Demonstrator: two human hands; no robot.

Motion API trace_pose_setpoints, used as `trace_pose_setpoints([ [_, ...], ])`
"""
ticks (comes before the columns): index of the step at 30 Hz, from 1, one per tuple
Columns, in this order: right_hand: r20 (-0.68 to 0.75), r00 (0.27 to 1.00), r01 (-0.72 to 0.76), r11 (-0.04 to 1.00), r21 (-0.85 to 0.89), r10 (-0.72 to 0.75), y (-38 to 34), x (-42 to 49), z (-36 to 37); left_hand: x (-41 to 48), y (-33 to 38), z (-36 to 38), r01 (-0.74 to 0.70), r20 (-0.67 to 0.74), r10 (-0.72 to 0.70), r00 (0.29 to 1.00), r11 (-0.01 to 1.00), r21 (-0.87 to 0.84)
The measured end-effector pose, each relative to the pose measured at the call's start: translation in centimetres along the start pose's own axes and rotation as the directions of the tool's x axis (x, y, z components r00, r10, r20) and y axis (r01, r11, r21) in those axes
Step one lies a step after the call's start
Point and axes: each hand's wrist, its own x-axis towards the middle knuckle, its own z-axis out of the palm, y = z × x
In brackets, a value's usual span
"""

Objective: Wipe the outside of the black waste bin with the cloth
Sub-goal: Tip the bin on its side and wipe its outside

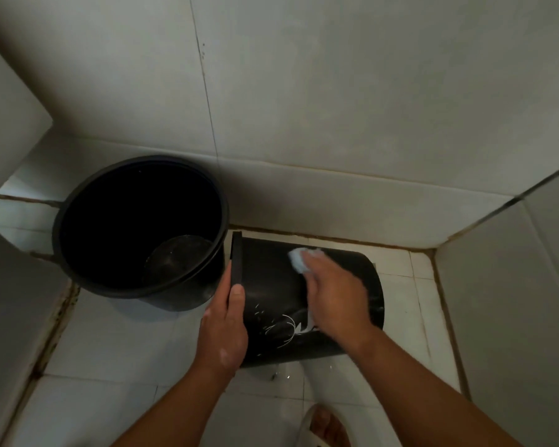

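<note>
My left hand (224,330) grips the rim of the tipped waste bin (271,285); my right hand (334,293) presses the cloth (299,259) against its side.

The bin (278,291) lies on its side on the floor (117,343) in a corner, its rim to the left and its base to the right, near the back wall (336,108). A bucket (139,227) stands upright just left of it, touching or nearly touching the rim. The left hand (223,333) grips the rim at the near side. The right hand (333,295) rests on the bin's upper side, pressing a cloth (299,259) against it at the far edge. A side wall (513,301) rises right of the bin. A foot (326,427) stands on the floor before it.
</note>
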Motion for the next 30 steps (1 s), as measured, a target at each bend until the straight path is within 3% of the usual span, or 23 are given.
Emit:
trace_pose_setpoints([
  [2, 0.095, 0.941, 0.321, 0.946, 0.046, -0.324, -2.2, -1.6, 1.2, 0.6, -0.1, -0.4, 0.057, 0.035, -0.054, 0.998, 0.995, -0.088],
  [4, 0.205, 0.818, 0.535, 0.841, 0.076, -0.538, -2.3, -3.1, 1.8, 1.1, 0.0, -0.9, 0.086, 0.061, -0.078, 0.995, 0.985, -0.152],
  [6, 0.273, 0.701, 0.677, 0.735, 0.034, -0.658, -0.9, -3.9, 1.6, 1.4, 0.2, -1.1, 0.097, 0.078, -0.086, 0.993, 0.984, -0.150],
  [7, 0.292, 0.688, 0.693, 0.721, 0.007, -0.664, 0.0, -3.9, 1.5, 1.4, 0.3, -1.1, 0.093, 0.073, -0.083, 0.994, 0.986, -0.137],
  [9, 0.232, 0.791, 0.582, 0.813, 0.001, -0.567, 1.6, -3.0, 1.3, 1.7, 0.4, -0.9, 0.082, 0.049, -0.078, 0.996, 0.992, -0.095],
  [11, 0.088, 0.963, 0.248, 0.966, 0.076, -0.254, 2.3, -1.0, 0.3, 1.8, 0.7, -0.5, 0.075, 0.045, -0.071, 0.996, 0.994, -0.079],
  [13, 0.021, 0.992, -0.122, 0.980, 0.157, 0.121, 1.7, 0.7, 0.1, 1.5, 1.2, -0.3, 0.066, 0.044, -0.061, 0.997, 0.993, -0.097],
  [14, -0.006, 0.986, -0.163, 0.979, 0.122, 0.165, 0.8, 0.7, 0.1, 1.3, 1.2, -0.3, 0.061, 0.033, -0.058, 0.998, 0.992, -0.111],
  [15, -0.030, 0.994, -0.101, 0.992, 0.071, 0.103, -0.5, 0.0, 0.3, 1.2, 1.2, -0.3, 0.063, 0.025, -0.060, 0.998, 0.990, -0.124],
  [17, 0.003, 0.974, 0.226, 0.970, 0.093, -0.227, -2.7, -2.6, 1.3, 1.2, 0.8, -0.4, 0.086, 0.032, -0.082, 0.996, 0.985, -0.149],
  [19, 0.146, 0.828, 0.526, 0.841, 0.127, -0.541, -2.0, -5.1, 2.4, 1.2, 0.5, -0.5, 0.099, 0.038, -0.094, 0.995, 0.983, -0.153],
  [20, 0.186, 0.749, 0.629, 0.771, 0.100, -0.635, -0.8, -5.4, 2.5, 1.3, 0.5, -0.5, 0.094, 0.036, -0.089, 0.995, 0.985, -0.144],
  [21, 0.209, 0.715, 0.670, 0.739, 0.065, -0.667, 0.5, -5.3, 2.1, 1.2, 0.6, -0.5, 0.088, 0.031, -0.085, 0.996, 0.987, -0.132],
  [22, 0.196, 0.731, 0.660, 0.750, 0.040, -0.654, 1.4, -4.7, 1.9, 1.3, 0.8, -0.5, 0.081, 0.028, -0.078, 0.997, 0.989, -0.126],
  [24, 0.089, 0.885, 0.455, 0.890, 0.039, -0.457, 2.6, -3.0, 1.3, 1.3, 0.9, -0.4, 0.066, 0.034, -0.062, 0.997, 0.991, -0.115],
  [25, 0.031, 0.970, 0.237, 0.968, 0.082, -0.241, 2.8, -1.9, 0.7, 1.3, 1.0, -0.3, 0.055, 0.036, -0.052, 0.998, 0.993, -0.106],
  [26, -0.017, 1.000, 0.014, 0.992, 0.127, -0.011, 3.0, -0.6, 0.3, 1.2, 0.9, -0.2, 0.047, 0.033, -0.044, 0.998, 0.994, -0.095],
  [27, -0.041, 0.981, -0.182, 0.972, 0.148, 0.190, 2.8, 0.5, 0.0, 1.1, 0.9, -0.1, 0.049, 0.028, -0.046, 0.999, 0.995, -0.088],
  [28, -0.061, 0.957, -0.278, 0.955, 0.102, 0.284, 2.2, 1.1, 0.1, 1.0, 0.9, -0.1, 0.048, 0.018, -0.047, 0.999, 0.995, -0.085],
  [30, -0.099, 0.976, -0.199, 0.979, -0.047, 0.194, -0.7, 0.5, 0.5, 0.9, 0.7, -0.1, 0.053, 0.001, -0.053, 0.999, 0.997, -0.062],
])
